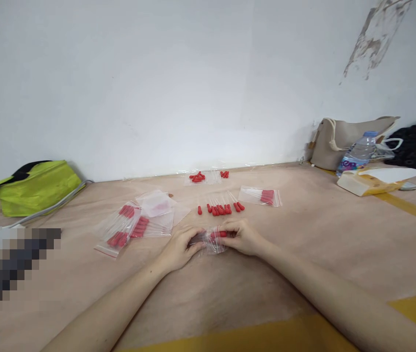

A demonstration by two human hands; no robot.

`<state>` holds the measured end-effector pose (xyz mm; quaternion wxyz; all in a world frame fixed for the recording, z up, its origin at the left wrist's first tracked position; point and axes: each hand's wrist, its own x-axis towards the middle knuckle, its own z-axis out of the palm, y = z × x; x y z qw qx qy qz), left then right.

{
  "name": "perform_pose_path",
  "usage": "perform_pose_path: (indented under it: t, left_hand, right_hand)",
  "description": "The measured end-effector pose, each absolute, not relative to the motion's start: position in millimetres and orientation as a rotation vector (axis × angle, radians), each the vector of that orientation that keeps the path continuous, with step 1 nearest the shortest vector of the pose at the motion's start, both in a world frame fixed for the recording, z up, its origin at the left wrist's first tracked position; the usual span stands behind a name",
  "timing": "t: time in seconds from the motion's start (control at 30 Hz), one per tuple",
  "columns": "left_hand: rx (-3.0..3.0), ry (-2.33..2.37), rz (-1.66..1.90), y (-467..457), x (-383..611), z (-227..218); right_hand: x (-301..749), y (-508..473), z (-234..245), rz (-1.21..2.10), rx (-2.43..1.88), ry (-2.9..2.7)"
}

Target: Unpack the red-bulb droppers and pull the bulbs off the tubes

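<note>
Between my hands is a small clear zip bag (214, 247) with red-bulbed droppers in it. My left hand (184, 247) pinches the bag's left side, thumb below and fingers above. My right hand (242, 237) grips the other side, close to the red bulbs (218, 234). Just beyond my hands lies a row of loose droppers (220, 209) with red bulbs and thin clear tubes. A filled zip bag (261, 196) rests to the right of the row. To the left, several filled bags (120, 227) overlap in a pile, with flat clear bags (156, 203) behind them.
Loose red bulbs (196, 177) lie on plastic near the white wall (178, 88). A yellow-green bag (39, 188) is at far left, beside a blurred patch. At right stand a beige bag (343, 137), a water bottle (357, 154) and an open yellow carton (367, 185).
</note>
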<state>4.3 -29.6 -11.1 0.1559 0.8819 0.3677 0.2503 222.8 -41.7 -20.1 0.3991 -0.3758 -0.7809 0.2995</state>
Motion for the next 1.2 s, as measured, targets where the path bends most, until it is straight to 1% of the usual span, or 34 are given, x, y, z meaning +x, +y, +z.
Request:
perform_pose_path:
  t: [0.13, 0.23, 0.33, 0.57, 0.77, 0.9, 1.07, 1.2]
  left_hand:
    - [2.519, 1.04, 0.683, -30.1, 4.5, -9.5]
    - [2.521, 1.047, 0.681, -30.8, 4.6, -8.5]
    - [2.523, 1.07, 0.69, -31.3, 4.4, -7.9]
    - [2.53, 1.084, 0.692, -31.2, 4.2, -7.5]
    - [2.526, 1.087, 0.697, -31.8, 2.8, -7.6]
    - [2.529, 1.092, 0.7, -31.8, 1.9, -8.1]
    - [2.537, 1.075, 0.714, -31.2, 2.2, -7.9]
    - [2.532, 1.078, 0.714, -31.7, 2.8, -6.3]
  right_hand:
    - [234.7, -37.0, -18.6, 1.198, -1.025, -1.768]
    - [237.2, -37.2, -19.0, 1.35, -1.051, -1.67]
    - [235.0, -40.3, -21.2, 1.402, -1.057, -1.62]
    - [232.9, -42.3, -24.0, 1.377, -0.976, -1.538]
    - [259.0, -35.1, -10.5, 1.443, -1.007, -1.454]
    - [296.2, -28.9, 5.6, 1.42, -1.082, -1.459]
    - [336.8, -17.0, 12.5, 1.272, -1.148, -1.196]
    - [333.2, -1.5, 6.8, 0.859, -1.198, -1.153]
